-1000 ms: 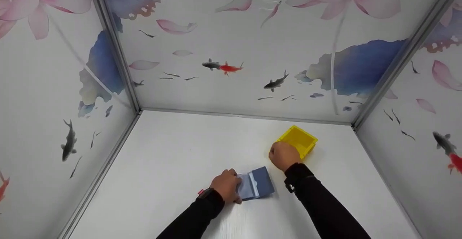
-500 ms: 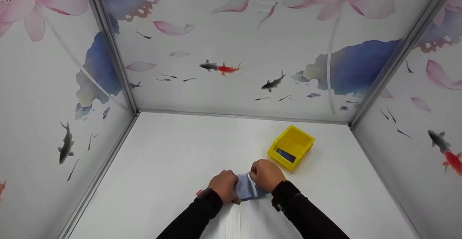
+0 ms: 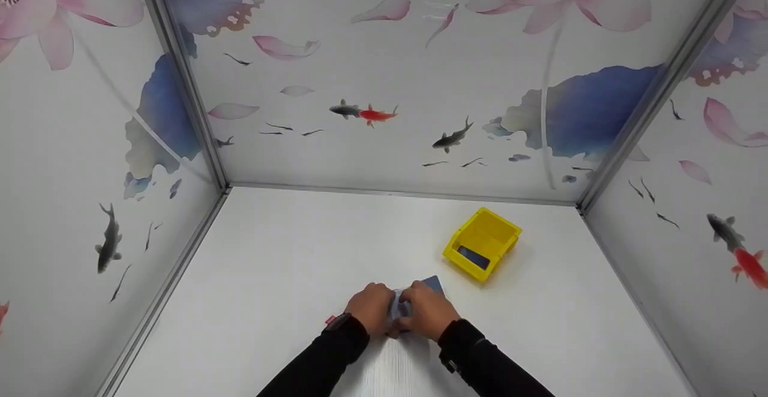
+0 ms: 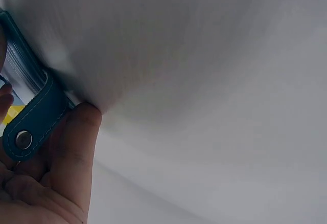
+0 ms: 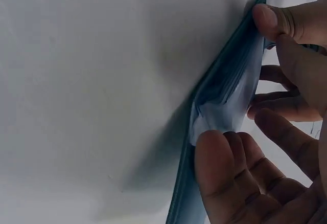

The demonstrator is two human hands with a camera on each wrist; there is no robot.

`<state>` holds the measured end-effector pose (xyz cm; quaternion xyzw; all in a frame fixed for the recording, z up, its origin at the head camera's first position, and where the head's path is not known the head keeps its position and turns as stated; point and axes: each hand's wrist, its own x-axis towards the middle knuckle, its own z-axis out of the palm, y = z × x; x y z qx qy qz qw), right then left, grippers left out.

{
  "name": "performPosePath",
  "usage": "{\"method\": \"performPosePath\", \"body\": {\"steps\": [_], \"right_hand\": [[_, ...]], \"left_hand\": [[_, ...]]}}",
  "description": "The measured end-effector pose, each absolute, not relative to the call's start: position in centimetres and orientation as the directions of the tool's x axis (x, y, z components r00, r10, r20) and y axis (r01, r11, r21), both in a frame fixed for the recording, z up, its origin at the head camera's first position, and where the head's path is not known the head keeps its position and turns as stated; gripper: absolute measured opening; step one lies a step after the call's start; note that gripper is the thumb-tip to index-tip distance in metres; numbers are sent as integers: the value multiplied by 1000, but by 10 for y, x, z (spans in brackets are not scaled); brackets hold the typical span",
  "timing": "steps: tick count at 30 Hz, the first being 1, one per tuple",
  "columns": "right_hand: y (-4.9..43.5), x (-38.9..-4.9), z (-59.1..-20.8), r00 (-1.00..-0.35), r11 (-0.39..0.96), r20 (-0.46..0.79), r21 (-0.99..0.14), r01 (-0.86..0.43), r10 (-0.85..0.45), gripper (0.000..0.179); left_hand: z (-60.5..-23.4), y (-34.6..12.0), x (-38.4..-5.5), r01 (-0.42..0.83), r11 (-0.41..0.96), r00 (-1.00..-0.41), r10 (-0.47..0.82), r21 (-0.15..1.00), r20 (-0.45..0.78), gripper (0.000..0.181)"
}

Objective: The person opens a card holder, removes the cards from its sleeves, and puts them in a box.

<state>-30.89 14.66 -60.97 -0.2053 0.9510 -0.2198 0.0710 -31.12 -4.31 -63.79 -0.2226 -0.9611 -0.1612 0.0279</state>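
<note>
1. I have both hands working close together on 1 thing: a blue card holder [image 3: 434, 284], teal in my wrist views, lying on the white surface.
2. My left hand [image 3: 369, 310] grips the card holder's left end, thumb on the near side and fingers round the far side. In the left wrist view a finger lies just beside the strap [image 4: 36, 119], which carries 1 round silver snap [image 4: 23, 139].
3. My right hand [image 3: 429, 312] is at the clear sleeves [image 5: 232, 98] inside the card holder, its fingers bent and its thumb apart from them. The fingertips meet the lower edge of the sleeves; I cannot tell whether they pinch a sleeve.
4. The card holder is spread open, with 1 blue corner showing past my right hand in the head view.
5. Both forearms wear black clothing [image 3: 495, 361], and 1 small red tab [image 3: 330, 320] shows by the left wrist.
6. Beyond the right hand, near but apart from it, stands a yellow bin [image 3: 489, 232], set at an angle. A dark rectangular piece [image 3: 473, 257] shows at its near side.
7. The surface [image 3: 300, 253] meets a metal rail [image 3: 390, 193] under the back wall [image 3: 270, 163].
8. All 3 walls I see carry printed koi [image 3: 378, 115] and pink petals [image 3: 384, 9].
</note>
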Motion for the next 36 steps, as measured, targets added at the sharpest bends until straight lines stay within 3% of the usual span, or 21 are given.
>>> {"method": "performPosePath", "body": {"steps": [6, 15, 27, 36], "right_hand": [[149, -310, -616, -913, 820, -58, -466, -333, -404, 52], [152, -312, -622, -916, 807, -32, -486, -335, -399, 65], [152, -310, -622, -915, 799, -48, -506, -324, -401, 62], [154, -309, -621, -915, 791, -33, -515, -330, -403, 60]], "left_hand": [[-636, -44, -310, 456, 838, -888, 451, 299, 90, 60], [-634, -45, -308, 424, 830, -900, 432, 362, 63, 107], [-624, -48, -301, 378, 815, -911, 412, 440, 19, 122], [-630, -48, -303, 343, 808, -924, 381, 480, 20, 124]]}}
